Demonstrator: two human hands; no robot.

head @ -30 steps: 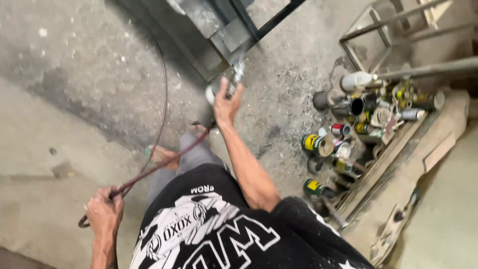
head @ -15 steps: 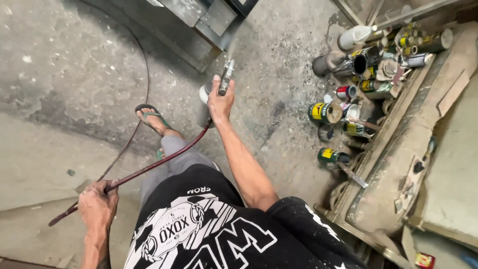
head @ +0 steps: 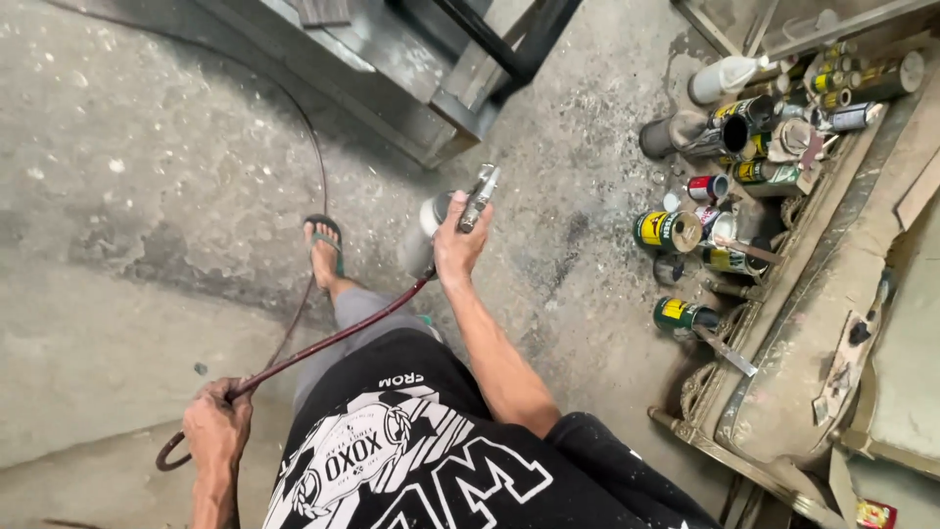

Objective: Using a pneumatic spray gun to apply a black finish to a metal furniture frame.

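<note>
right hand (head: 458, 245): out in front at arm's length, fingers wrapped tight round the grip of a spray gun (head: 468, 208), nozzle end pointing up and away toward the grey metal frame (head: 411, 88).
spray gun: silver body with a pale cup on its left side, held above the bare concrete floor (head: 147, 176), just right of the sandalled foot (head: 324, 250).
left hand (head: 216, 428): low at the left, fingers curled shut round the dark red hose (head: 328, 343).
hose: runs taut from the left fist up to the base of the gun; a short loop sticks out below the fist.
thin cable (head: 318, 167): a separate dark line curving across the floor past the foot.
cans (head: 725, 186): a crowd of paint tins and spray cans on the floor at the right, well apart from the gun, some lying on their sides.
ornate frame (head: 803, 372): dusty carved piece lying along the right edge, beside the cans.
</note>
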